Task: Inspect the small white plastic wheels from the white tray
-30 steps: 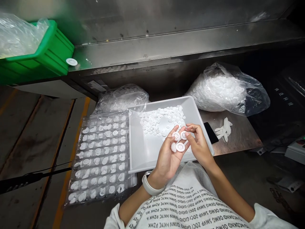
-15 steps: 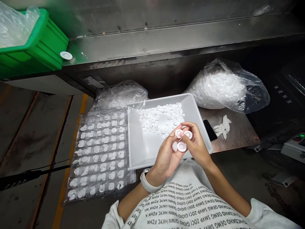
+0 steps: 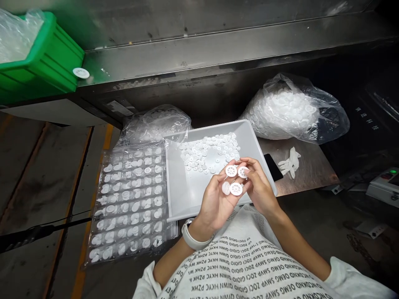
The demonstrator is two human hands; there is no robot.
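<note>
Honestly, my left hand (image 3: pixel 219 203) cups white wheels (image 3: pixel 236 189), my right hand (image 3: pixel 261 187) pinches one; go light, spokes look bendy.

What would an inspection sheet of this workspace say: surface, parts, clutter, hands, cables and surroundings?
Surface: metal tabletop, stained, visible at right.
Parts: four white parts at the hands, at least three spoked; gray tray with small white discs; clear compartment tray with white pieces.
Clutter: black flat object and white glove, right of the gray tray; two clear bags beyond it.
Left hand: palm up, holding white parts.
Right hand: gripping the upper-right part.
Cables: dark cord-like item at far left; cannot tell if cable.
Surroundings: metal ledge bearing green bin and loose white disc.
</note>
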